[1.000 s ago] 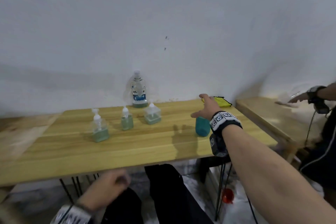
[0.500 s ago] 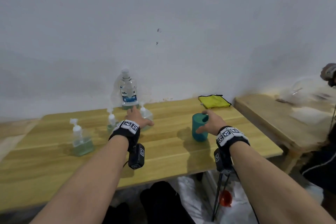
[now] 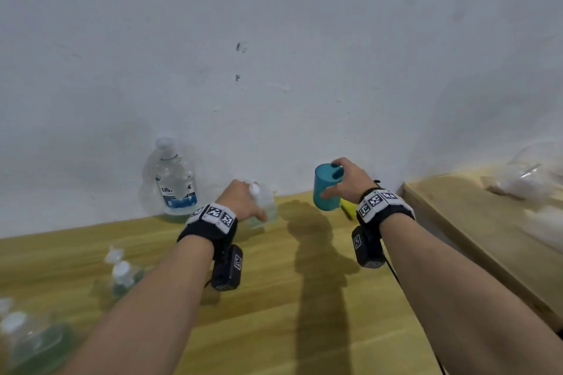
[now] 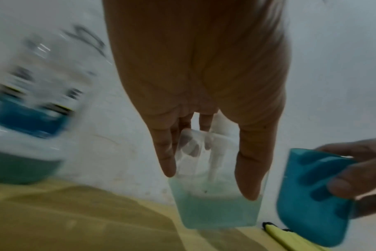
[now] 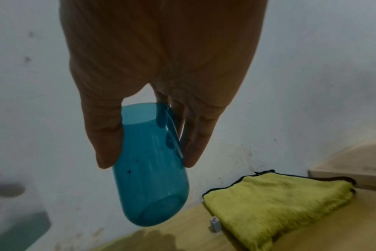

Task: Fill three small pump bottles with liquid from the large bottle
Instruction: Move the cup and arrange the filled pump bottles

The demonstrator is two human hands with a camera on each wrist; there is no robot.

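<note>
My left hand (image 3: 243,201) (image 4: 206,169) grips a small clear pump bottle (image 3: 263,207) (image 4: 217,203) partly filled with pale green liquid, lifted off the wooden table (image 3: 274,298). My right hand (image 3: 344,183) (image 5: 148,149) holds a blue translucent cup (image 3: 326,187) (image 5: 150,173) (image 4: 311,195) in the air to the right of that bottle. The large clear bottle (image 3: 172,183) (image 4: 28,118) with a blue label stands against the wall at the back left. Two more small pump bottles (image 3: 122,271) (image 3: 27,341) stand at the lower left of the table.
A folded yellow cloth (image 5: 279,200) (image 3: 348,207) lies on the table behind the cup, with a small white item (image 5: 214,224) beside it. A second wooden table (image 3: 487,222) adjoins on the right, bearing clear plastic items (image 3: 530,173). A white wall rises behind.
My right hand has lifted the blue cup off the table. My left hand has taken hold of the nearest small pump bottle and raised it. The view has moved closer.
</note>
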